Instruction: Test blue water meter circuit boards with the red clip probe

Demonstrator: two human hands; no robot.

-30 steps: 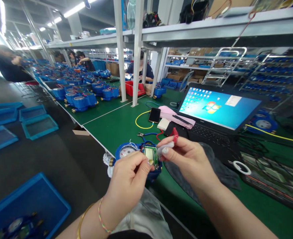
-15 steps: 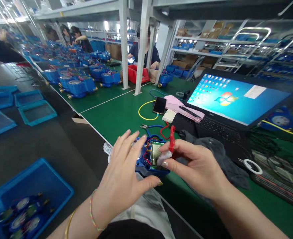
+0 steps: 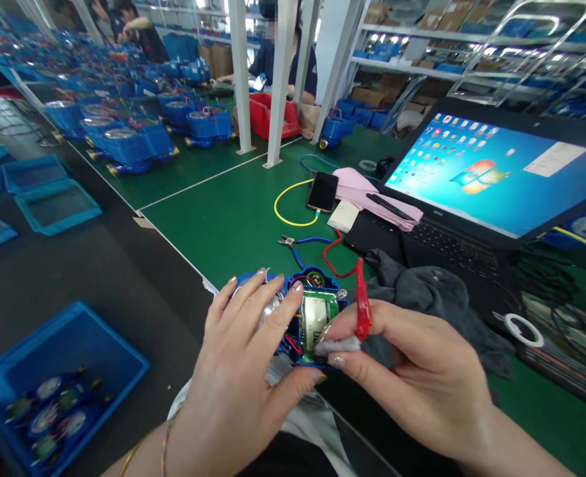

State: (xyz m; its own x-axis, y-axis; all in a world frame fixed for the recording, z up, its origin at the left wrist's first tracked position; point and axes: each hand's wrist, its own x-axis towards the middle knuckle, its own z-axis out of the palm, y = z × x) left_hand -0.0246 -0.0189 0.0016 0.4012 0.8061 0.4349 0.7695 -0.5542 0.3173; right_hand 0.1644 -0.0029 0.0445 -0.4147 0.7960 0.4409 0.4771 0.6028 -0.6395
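A blue meter (image 3: 333,283) with an opened housing lies at the table's near edge, showing a green circuit board with a grey display (image 3: 315,317) and several coloured wires. Across its round left part rests my left hand (image 3: 246,338), fingers stretched out and the thumb along the near side. Most of the dial is hidden under it. My right hand (image 3: 397,364) pinches a whitish, cloudy piece (image 3: 340,345) between thumb and forefinger, low over the display; contact with it cannot be made out. From that piece a red wrapped end (image 3: 363,301) sticks up.
Beyond the meter lie blue-handled cutters (image 3: 297,244), a red cord (image 3: 329,257) and a phone (image 3: 323,192) on a yellow cable. A laptop (image 3: 452,248) and dark cloth (image 3: 422,291) are at right. A blue crate (image 3: 124,391) of meters stands lower left. Co-workers sit beyond.
The view has tilted down and closer. My right hand has shifted with the whitish piece, baring more of the display. My left hand still lies over the meter.
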